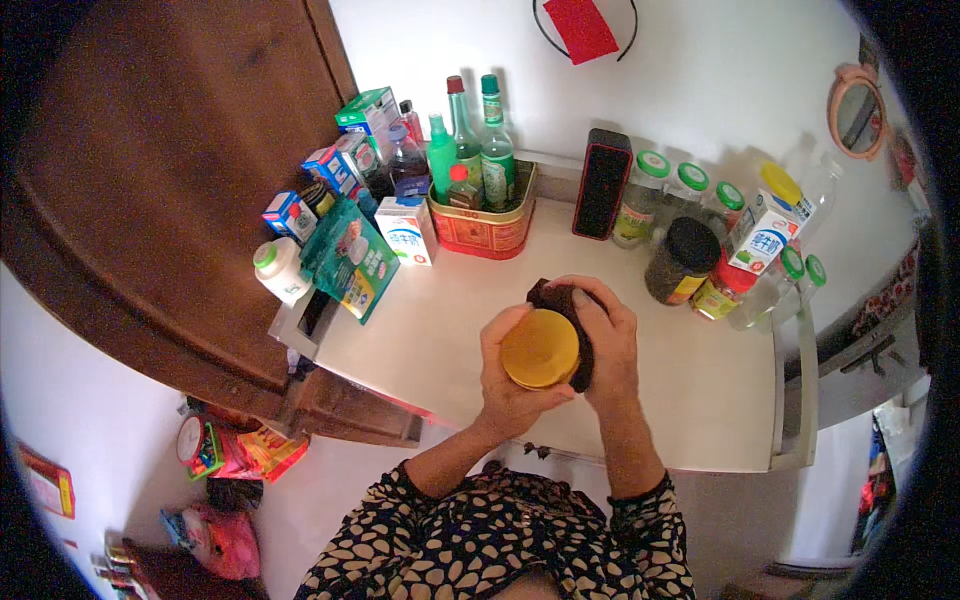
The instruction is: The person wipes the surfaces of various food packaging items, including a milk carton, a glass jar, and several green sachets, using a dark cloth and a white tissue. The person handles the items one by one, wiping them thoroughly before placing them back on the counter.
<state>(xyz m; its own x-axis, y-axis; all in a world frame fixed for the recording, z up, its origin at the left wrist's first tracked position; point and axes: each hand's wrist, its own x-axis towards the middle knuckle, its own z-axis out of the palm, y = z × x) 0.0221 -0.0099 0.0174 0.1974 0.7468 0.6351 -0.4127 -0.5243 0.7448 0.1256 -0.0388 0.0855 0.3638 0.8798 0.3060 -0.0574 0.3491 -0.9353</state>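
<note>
Yellow round-lidded container (541,348): held up front between both hands, over the flat cream worktop (680,400), toward its near edge; whether the base is touching cannot be told.
Left hand (503,398): fingers clenched round the container's left and near sides; lid top mostly uncovered.
Right hand (612,350): fingers grasping a dark brown, soft-looking cloth (563,304), laid against the container's right and far sides.
Cloth work: judged to be a wipe of the side wall.
Wiping grip: container best kept steady by the left hand, held by its body, so the lid is not twisted loose.
Cloth pressure: best spread evenly along the wall, not pinched at one corner; loose edges best kept gathered in the palm.
Turning: container best rotated in small steps against the cloth, so wall covered by the left fingers gets reached too.
Lid facing: upward, toward the camera, slightly tilted; thin strip of rim seen on the near side.
Long axis: judged to run from lid down toward the worktop, close to the line of sight; body hidden by hands and cloth, so exact lean and length cannot be told.
</note>
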